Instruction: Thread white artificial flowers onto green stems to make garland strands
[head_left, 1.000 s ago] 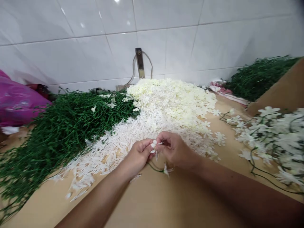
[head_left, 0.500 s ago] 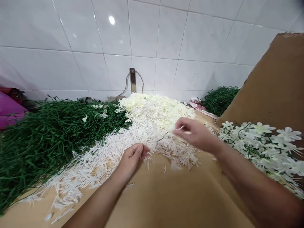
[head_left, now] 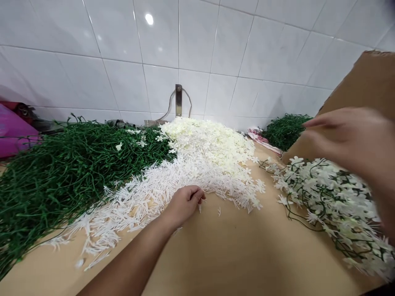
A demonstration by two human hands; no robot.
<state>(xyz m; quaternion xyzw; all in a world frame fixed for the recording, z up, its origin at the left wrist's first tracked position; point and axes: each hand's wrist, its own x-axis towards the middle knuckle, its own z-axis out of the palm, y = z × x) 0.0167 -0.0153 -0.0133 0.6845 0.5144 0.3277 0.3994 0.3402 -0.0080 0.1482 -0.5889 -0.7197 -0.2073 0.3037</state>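
Observation:
My left hand (head_left: 189, 201) is closed, with thumb and fingers pressed together, at the front edge of a heap of white artificial stamens (head_left: 166, 185). A bit of white shows under its fingertips; what they hold is mostly hidden. My right hand (head_left: 348, 135), smeared by motion, hangs at the right above a pile of white artificial flowers with green stems (head_left: 333, 201). Its thumb and fingers look apart, and I see nothing between them. Behind the stamens rises a mound of loose cream flower heads (head_left: 210, 137).
Green plastic stems (head_left: 70, 164) form a big heap on the left, and a smaller bunch of green stems (head_left: 285, 129) lies at the back right. A cardboard panel (head_left: 361, 86) stands at the right. Behind everything is a tiled wall (head_left: 197, 49) with a metal bracket (head_left: 178, 100).
My right hand has moved from the middle, where it held a thin stem, to the right and up over the flower pile; the stem no longer shows. The view has shifted slightly.

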